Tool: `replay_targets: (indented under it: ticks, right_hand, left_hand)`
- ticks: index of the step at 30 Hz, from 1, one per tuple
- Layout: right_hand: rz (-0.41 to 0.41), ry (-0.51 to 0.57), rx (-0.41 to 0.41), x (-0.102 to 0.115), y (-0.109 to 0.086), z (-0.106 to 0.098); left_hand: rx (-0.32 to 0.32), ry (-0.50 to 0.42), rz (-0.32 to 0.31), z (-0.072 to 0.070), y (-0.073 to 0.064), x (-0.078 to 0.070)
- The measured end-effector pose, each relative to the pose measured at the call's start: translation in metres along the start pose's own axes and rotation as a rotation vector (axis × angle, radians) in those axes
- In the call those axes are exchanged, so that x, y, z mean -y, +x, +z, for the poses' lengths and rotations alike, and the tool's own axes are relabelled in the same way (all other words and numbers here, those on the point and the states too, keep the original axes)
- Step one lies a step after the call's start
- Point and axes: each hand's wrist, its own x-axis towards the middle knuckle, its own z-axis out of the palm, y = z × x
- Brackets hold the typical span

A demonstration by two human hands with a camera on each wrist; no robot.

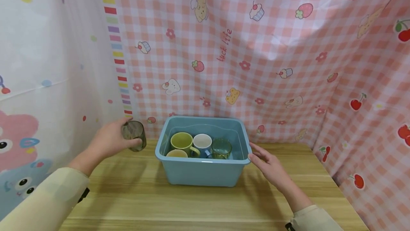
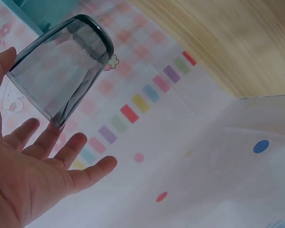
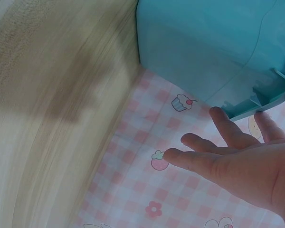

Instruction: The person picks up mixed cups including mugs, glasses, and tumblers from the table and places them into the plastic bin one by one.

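My left hand (image 1: 112, 136) pinches a smoky grey drinking glass (image 1: 138, 136) between thumb and fingertips, above the table to the left of the bin. In the left wrist view the clear glass (image 2: 61, 71) is tilted, and nothing shows inside it. A light blue plastic bin (image 1: 205, 172) stands mid-table. Thumb and fingertips of my right hand (image 1: 269, 163) touch its right rim near the front corner, the fingers fairly straight. Inside the bin are a green mug (image 1: 182, 141), a white-and-blue mug (image 1: 202, 142), a greenish glass (image 1: 221, 147) and a yellow cup (image 1: 177, 153).
Another glass rim (image 1: 216, 156) shows low behind the bin's front wall. The wooden table (image 1: 205, 206) meets a pink checked cloth (image 1: 224, 63) at the back. More cloth hangs along the left and right sides.
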Motion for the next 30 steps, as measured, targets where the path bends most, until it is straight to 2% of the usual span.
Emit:
replay_targets:
  ticks: [3,9,14,20,30]
  right_hand:
    - [0.002,-0.003,0.003,0.0,0.0,0.0]
    - [0.016,-0.001,0.0,-0.002,0.001,0.0]
    - [0.007,-0.002,-0.007,0.0,0.001,0.0]
    - [0.005,-0.002,-0.001,0.001,0.0,-0.001]
    - [0.011,-0.017,-0.005,-0.001,0.001,-0.001]
  left_hand:
    - [-0.029,0.034,0.013,-0.001,0.0,-0.002]
    - [-0.116,0.213,0.073,-0.002,-0.004,-0.009]
    - [-0.206,0.31,0.159,-0.002,-0.007,-0.016]
    - [-0.306,0.378,0.268,-0.003,-0.008,-0.027]
    - [-0.344,0.472,0.337,-0.002,-0.01,-0.038]
